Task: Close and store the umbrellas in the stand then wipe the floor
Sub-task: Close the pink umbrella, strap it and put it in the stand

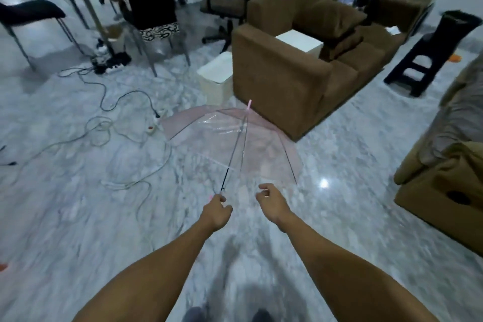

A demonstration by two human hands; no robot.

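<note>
A clear pink umbrella lies open on the marble floor in front of me, its pink tip pointing toward the brown sofa. My left hand is closed around the lower end of its dark shaft, by the pink handle. My right hand hovers just to the right of it, fingers curled and apart, holding nothing. A tall black umbrella stand rises at the far right, behind a black step stool. My feet show at the bottom edge.
A brown sofa stands behind the umbrella, with a white bin at its left corner. Cables and a power strip sprawl over the floor to the left. Chairs and a table fill the back left. A cardboard box sits at right.
</note>
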